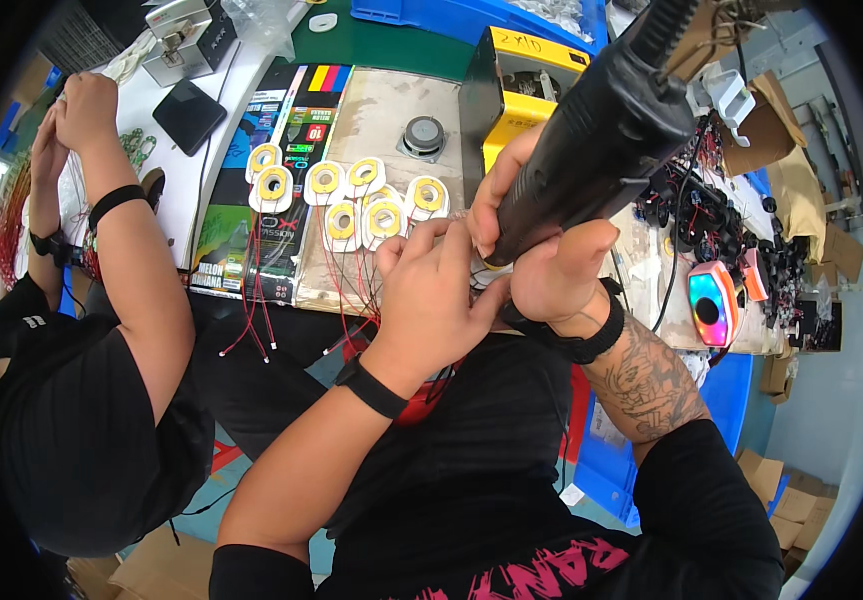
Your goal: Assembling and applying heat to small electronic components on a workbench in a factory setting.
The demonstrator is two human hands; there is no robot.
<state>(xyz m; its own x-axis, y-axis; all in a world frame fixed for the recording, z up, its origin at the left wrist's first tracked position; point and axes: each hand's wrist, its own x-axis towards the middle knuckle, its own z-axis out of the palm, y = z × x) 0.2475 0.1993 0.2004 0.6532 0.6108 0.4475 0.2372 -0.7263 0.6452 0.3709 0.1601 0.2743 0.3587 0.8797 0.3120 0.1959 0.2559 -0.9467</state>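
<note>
My right hand [563, 278] is wrapped round a black electric screwdriver [596, 130], its thumb sticking out to the side. The tool slants down toward the table's front edge, and its tip is hidden. Just left of that tip, my left hand [431, 305] has its fingers curled together on a small piece. Most of that piece is covered by my fingers, so its kind cannot be told. Several white round parts with yellow rings [385, 219] lie beyond my left hand, with thin red wires [256, 290] trailing over the edge.
A round grey speaker [424, 138] lies farther back. Behind it stands a yellow and black box [521, 85]. At right are a device with a colourful lit face [711, 305] and a heap of black parts [681, 210]. A co-worker's arm [131, 230] reaches over the table at left.
</note>
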